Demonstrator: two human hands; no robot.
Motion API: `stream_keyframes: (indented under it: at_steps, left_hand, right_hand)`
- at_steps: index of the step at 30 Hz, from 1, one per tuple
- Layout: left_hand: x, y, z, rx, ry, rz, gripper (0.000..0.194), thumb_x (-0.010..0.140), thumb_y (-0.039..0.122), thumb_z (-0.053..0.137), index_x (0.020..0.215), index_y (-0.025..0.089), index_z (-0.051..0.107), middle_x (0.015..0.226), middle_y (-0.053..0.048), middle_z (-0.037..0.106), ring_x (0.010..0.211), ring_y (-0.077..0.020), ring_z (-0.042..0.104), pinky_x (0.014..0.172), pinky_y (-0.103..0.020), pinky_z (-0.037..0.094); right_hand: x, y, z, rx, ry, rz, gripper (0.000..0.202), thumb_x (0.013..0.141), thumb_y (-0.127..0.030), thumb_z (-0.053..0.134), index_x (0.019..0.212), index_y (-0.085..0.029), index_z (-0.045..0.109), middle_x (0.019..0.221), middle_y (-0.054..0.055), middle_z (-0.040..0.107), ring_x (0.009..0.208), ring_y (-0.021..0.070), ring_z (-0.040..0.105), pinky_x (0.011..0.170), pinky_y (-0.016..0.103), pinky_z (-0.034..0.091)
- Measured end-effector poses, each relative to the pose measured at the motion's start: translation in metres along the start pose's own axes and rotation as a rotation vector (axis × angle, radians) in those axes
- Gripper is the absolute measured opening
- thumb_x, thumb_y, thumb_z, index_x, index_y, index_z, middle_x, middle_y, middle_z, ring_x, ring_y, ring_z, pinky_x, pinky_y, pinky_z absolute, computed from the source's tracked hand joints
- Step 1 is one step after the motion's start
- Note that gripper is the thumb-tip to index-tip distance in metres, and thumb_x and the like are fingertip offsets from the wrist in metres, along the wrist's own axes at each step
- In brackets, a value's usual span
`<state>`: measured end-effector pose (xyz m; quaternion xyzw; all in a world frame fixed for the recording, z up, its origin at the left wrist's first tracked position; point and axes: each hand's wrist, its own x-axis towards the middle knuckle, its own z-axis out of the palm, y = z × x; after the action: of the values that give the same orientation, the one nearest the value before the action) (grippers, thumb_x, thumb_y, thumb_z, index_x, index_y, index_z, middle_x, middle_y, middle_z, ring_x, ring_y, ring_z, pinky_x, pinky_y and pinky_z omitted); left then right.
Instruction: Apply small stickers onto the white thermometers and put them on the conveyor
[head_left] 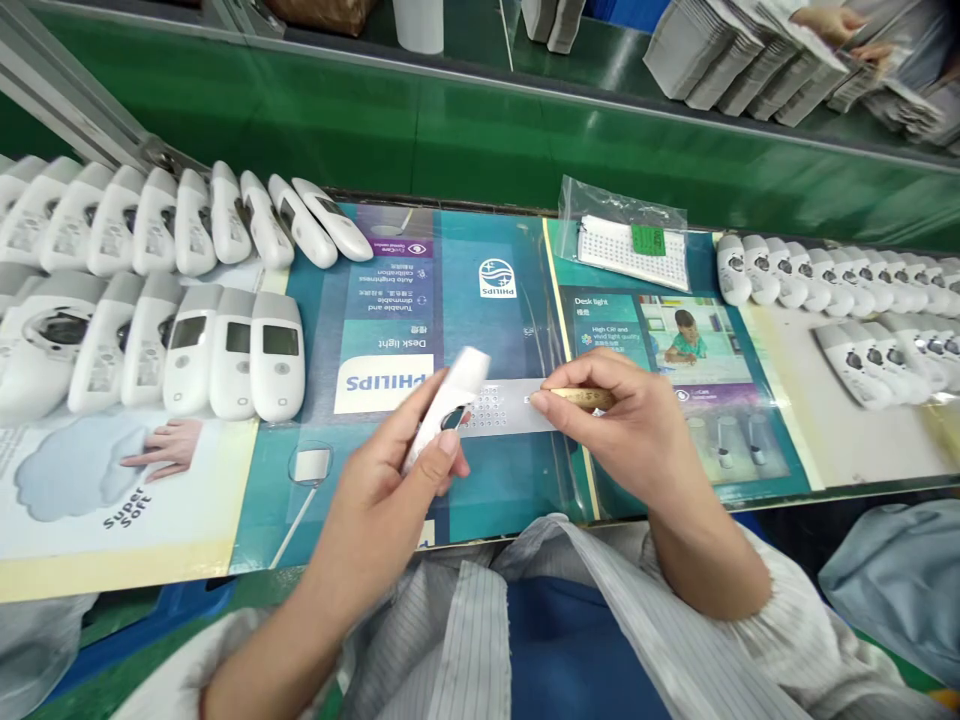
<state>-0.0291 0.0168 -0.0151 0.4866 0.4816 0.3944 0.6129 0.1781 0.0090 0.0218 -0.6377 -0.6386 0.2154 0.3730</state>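
Two hands at work: my left hand (409,462) grips the white unit (448,405) tilted at near centre, my right hand (626,425) pinches a wooden stick (581,397) over the sticker sheet (510,406), so I'd pick one cleanly.

The white device (450,405) in the left hand (390,480) is smooth, glossy plastic, like the rows of devices (187,300) along the table's left edge. The right hand (622,425) holds a matt wooden stick (581,398) over a grey sticker sheet (510,405). Glossy printed cardboard (420,300) covers the table. A clear, shiny plastic bag (622,235) lies near the far edge. The sleeves (480,620) are striped cloth.
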Motion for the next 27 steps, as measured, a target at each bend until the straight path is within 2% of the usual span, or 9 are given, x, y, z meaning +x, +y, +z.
stream_keyframes:
  at_steps: [2,4,7,11,15,19,24,27]
  left_hand:
    - [0.017,0.012,-0.01,0.252,-0.024,0.138,0.043,0.087,0.037,0.067,0.129,0.026,0.066,0.095,-0.004,0.075,0.08,-0.0223,0.067,0.066,-0.03,0.051]
    - [0.031,0.021,-0.014,0.427,-0.122,0.221,0.034,0.085,0.029,0.062,0.117,0.026,0.072,0.1,-0.002,0.076,0.086,-0.0239,0.067,0.069,-0.03,0.05]
    - [0.04,0.025,-0.009,0.536,-0.271,0.222,0.033,0.082,0.02,0.054,0.106,0.025,0.076,0.086,0.002,0.076,0.077,-0.0212,0.067,0.065,-0.028,0.047]
    - [0.038,0.021,-0.004,0.534,-0.26,0.211,0.03,0.081,0.02,0.052,0.101,0.024,0.075,0.084,0.003,0.075,0.078,-0.0202,0.068,0.065,-0.028,0.046]
    - [0.037,0.017,-0.007,0.494,-0.272,0.178,0.026,0.081,0.019,0.055,0.102,0.024,0.069,0.091,0.003,0.075,0.083,-0.02,0.069,0.07,-0.029,0.048]
    - [0.037,0.016,-0.011,0.351,-0.272,0.112,0.016,0.081,0.025,0.062,0.096,0.023,0.06,0.089,0.001,0.072,0.086,-0.0218,0.07,0.069,-0.03,0.05]
    - [0.037,0.02,-0.014,0.266,-0.304,0.06,0.019,0.079,0.027,0.062,0.097,0.022,0.066,0.084,0.0,0.07,0.072,-0.0199,0.066,0.056,-0.028,0.045]
    - [0.038,0.022,-0.015,0.222,-0.27,0.086,0.025,0.079,0.025,0.063,0.102,0.021,0.069,0.09,-0.002,0.072,0.072,-0.0189,0.066,0.061,-0.028,0.049]
  right_hand:
    - [0.006,-0.011,-0.006,0.033,-0.041,-0.063,0.009,0.084,-0.025,0.075,0.076,-0.022,0.07,0.077,0.0,0.066,0.07,0.0144,0.06,0.062,0.027,0.046]
    - [0.013,-0.018,-0.004,0.049,-0.079,-0.115,0.008,0.083,-0.024,0.076,0.077,-0.023,0.071,0.077,-0.001,0.065,0.072,0.0142,0.06,0.063,0.027,0.047]
    - [0.02,-0.018,0.008,0.054,-0.143,-0.122,0.004,0.083,-0.023,0.076,0.08,-0.023,0.073,0.082,0.001,0.064,0.076,0.0144,0.062,0.065,0.026,0.048]
    - [0.022,-0.012,0.019,0.032,-0.201,-0.093,0.005,0.085,-0.023,0.075,0.08,-0.024,0.074,0.084,0.0,0.062,0.076,0.013,0.062,0.065,0.025,0.048]
    - [0.019,-0.018,0.018,-0.035,-0.194,-0.098,0.005,0.084,-0.02,0.075,0.083,-0.025,0.074,0.088,0.0,0.064,0.077,0.0131,0.065,0.064,0.024,0.048]
    - [0.018,-0.025,0.016,-0.056,-0.227,-0.117,0.005,0.085,-0.02,0.074,0.085,-0.025,0.074,0.09,0.0,0.068,0.077,0.0138,0.067,0.064,0.025,0.048]
    - [0.021,-0.024,0.017,0.003,-0.267,-0.092,0.007,0.084,-0.019,0.075,0.079,-0.024,0.073,0.084,-0.002,0.069,0.074,0.0121,0.065,0.064,0.024,0.047]
    - [0.021,-0.025,0.016,0.016,-0.255,-0.074,0.009,0.084,-0.018,0.074,0.078,-0.024,0.073,0.083,-0.002,0.069,0.072,0.0117,0.064,0.062,0.023,0.046]
